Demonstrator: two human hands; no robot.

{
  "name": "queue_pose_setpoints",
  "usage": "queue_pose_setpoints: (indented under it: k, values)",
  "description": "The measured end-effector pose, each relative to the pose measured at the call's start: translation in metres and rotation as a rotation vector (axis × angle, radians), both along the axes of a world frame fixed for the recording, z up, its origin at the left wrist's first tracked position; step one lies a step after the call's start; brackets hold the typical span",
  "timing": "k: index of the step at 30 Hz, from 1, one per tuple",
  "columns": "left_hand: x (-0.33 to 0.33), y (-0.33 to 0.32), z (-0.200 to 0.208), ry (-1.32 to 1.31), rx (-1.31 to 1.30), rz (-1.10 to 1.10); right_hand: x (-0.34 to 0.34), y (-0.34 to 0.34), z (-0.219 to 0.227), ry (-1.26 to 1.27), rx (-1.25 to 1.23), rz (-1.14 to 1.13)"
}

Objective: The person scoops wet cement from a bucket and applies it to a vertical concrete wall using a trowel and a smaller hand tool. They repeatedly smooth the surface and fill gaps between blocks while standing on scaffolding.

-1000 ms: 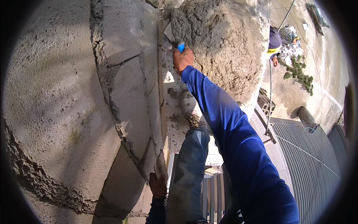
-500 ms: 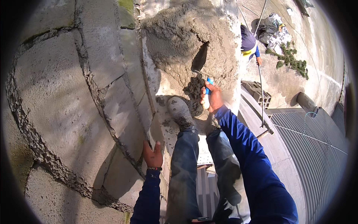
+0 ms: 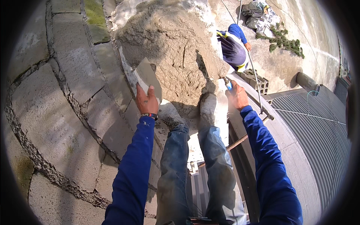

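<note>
My left hand (image 3: 147, 102) is raised against the wall and holds a flat grey slab (image 3: 147, 77) by its lower end, pressed beside a big rough patch of mortar (image 3: 168, 41). My right hand (image 3: 237, 98) grips a blue-handled trowel (image 3: 228, 85) at the right edge of that patch; its blade is lost in shadow. Both sleeves are blue. My legs in mortar-stained jeans (image 3: 210, 165) and dusty boots (image 3: 208, 108) stand between the two hands.
A grey block wall (image 3: 63, 97) with rough joints fills the left. Far below, another person in blue (image 3: 233, 47) bends near a hollow concrete block (image 3: 258, 83), a grey pipe (image 3: 305, 80) and a leafy branch (image 3: 281, 41). Corrugated metal roofing (image 3: 318, 135) lies right.
My left hand has risen from low on the wall and now holds the grey slab up. My right hand with the trowel has dropped from the mortar patch and moved right.
</note>
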State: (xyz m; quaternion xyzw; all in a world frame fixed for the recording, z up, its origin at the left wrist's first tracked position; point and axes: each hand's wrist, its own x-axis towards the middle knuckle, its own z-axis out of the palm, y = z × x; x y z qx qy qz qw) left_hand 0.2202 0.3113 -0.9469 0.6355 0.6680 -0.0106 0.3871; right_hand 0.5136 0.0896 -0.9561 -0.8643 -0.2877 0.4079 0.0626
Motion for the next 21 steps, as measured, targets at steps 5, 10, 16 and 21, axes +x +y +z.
queue_pose_setpoints:
  k: [5,10,16,21]
  values:
    - [0.079,0.031,-0.025,0.019,0.02,-0.056,0.046,0.03,-0.041,-0.269,-0.119,0.112]
    - [0.13,0.028,-0.071,-0.067,-0.016,-0.08,0.022,0.051,-0.089,-0.129,-0.08,0.32]
    - [0.147,0.011,-0.079,-0.087,0.037,-0.044,-0.038,0.077,-0.091,0.004,0.027,0.302]
    - [0.159,0.005,-0.029,-0.043,0.092,-0.135,-0.038,0.067,-0.058,-0.016,0.101,0.243]
